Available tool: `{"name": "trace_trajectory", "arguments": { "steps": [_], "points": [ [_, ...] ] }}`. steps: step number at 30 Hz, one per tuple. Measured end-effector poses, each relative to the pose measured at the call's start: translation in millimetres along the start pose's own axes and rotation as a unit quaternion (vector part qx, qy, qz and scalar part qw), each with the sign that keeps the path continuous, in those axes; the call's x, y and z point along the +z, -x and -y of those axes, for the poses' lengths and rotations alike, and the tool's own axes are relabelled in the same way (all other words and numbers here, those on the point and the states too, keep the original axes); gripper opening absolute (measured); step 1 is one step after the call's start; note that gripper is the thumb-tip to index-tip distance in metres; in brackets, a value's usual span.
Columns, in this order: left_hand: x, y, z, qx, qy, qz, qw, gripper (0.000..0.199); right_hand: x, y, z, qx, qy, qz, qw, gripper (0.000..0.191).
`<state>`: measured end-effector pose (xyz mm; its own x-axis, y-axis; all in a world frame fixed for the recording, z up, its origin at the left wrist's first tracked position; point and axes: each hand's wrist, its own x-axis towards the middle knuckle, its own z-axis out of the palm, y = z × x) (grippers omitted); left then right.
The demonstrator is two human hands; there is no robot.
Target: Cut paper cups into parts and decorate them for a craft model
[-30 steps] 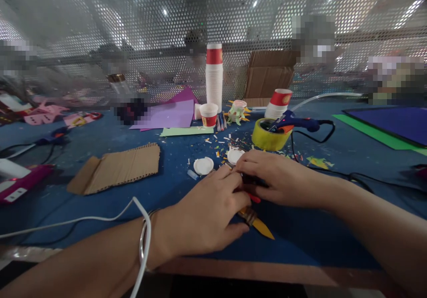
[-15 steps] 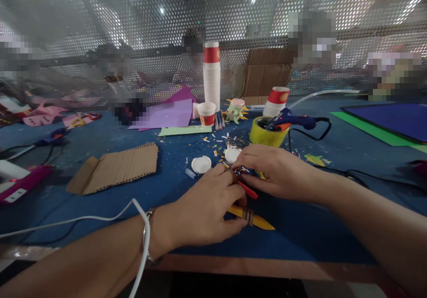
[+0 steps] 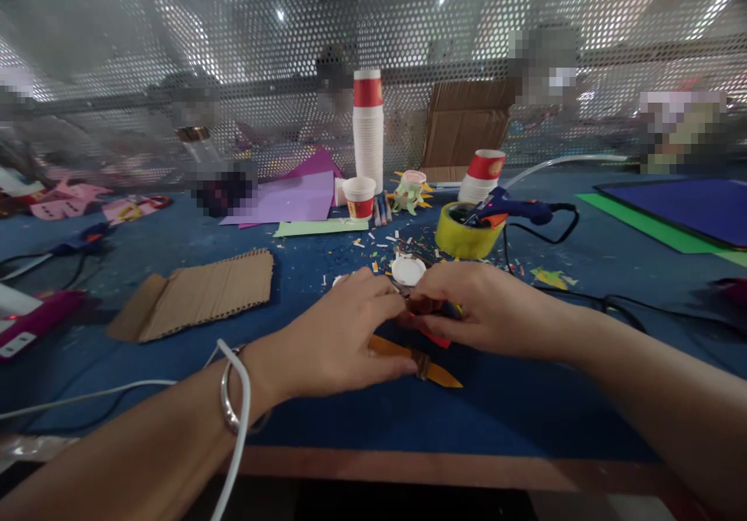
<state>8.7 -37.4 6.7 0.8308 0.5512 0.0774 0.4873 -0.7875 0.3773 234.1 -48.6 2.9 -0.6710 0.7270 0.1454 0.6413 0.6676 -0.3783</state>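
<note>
My left hand is closed around a flat yellow strip with a pointed end and a brown band. The thumb lies along the band, and the palm hides the strip's other end. Against its fingertips, my right hand has its fingers pinched together on something small that I cannot make out. A red piece shows just under the right fingers. Behind the hands lies a white round disc; a second white disc is mostly covered by my left hand.
Paper scraps litter the blue tabletop. A glue gun rests on a yellow tape roll. Stacked paper cups, a single cup and purple paper stand behind. Corrugated cardboard lies left; a white cable crosses my left wrist.
My left hand has shifted left and slightly up, carrying the yellow strip along. It now covers most of the left disc. My right hand stays nearly in place.
</note>
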Motion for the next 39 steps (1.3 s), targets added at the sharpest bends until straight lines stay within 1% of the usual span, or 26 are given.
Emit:
{"name": "trace_trajectory", "arguments": {
  "steps": [2, 5, 11, 15, 19, 21, 24, 27, 33, 37, 39],
  "points": [
    [2.0, 1.2, -3.1, -0.002, -0.007, 0.027, 1.0, 0.038, 0.0, 0.4, 2.4, -0.001, 0.01, 0.009, 1.0, 0.01],
    [4.8, 1.8, -6.4, -0.014, -0.014, 0.042, 0.999, 0.038, -0.8, 0.1, 4.1, -0.004, 0.006, 0.01, 1.0, 0.008],
    [7.1, -1.5, -7.0, -0.017, 0.015, 0.034, 0.999, 0.022, -2.3, -0.1, 3.8, -0.014, 0.009, 0.003, 1.0, 0.009],
    [7.2, -3.5, -6.3, -0.024, 0.019, 0.025, 0.999, 0.018, -0.8, 1.4, 2.5, -0.035, 0.001, -0.008, 0.999, 0.01],
    [4.1, -4.1, -6.6, -0.042, 0.0, 0.018, 0.999, 0.023, 0.9, 2.2, 1.7, -0.047, 0.002, -0.016, 0.999, 0.01],
    [2.2, -3.8, -7.4, -0.04, -0.014, 0.033, 0.999, 0.026, 1.3, 2.4, 1.7, -0.048, 0.013, -0.016, 0.999, 0.01],
    [1.5, -2.8, -7.8, -0.028, -0.032, 0.056, 0.998, 0.026, 1.2, 2.4, 2.0, -0.042, 0.017, -0.013, 0.999, 0.01],
    [3.6, -1.8, -6.3, -0.025, -0.027, 0.053, 0.998, 0.028, 0.6, 2.1, 2.2, -0.036, 0.007, -0.008, 0.999, 0.012],
    [8.8, -1.7, -3.4, -0.016, -0.004, 0.029, 0.999, 0.02, -0.3, 1.6, 0.7, -0.028, 0.01, -0.006, 1.0, 0.013],
    [5.0, -2.4, -2.6, -0.023, -0.016, 0.014, 1.0, 0.019, -0.8, 1.9, -0.7, -0.007, 0.022, 0.0, 1.0, 0.016],
    [2.0, -2.4, -0.1, -0.032, -0.024, -0.004, 0.999, 0.021, -1.0, 2.0, -0.9, -0.001, 0.024, 0.003, 1.0, 0.017]
  ]
}}
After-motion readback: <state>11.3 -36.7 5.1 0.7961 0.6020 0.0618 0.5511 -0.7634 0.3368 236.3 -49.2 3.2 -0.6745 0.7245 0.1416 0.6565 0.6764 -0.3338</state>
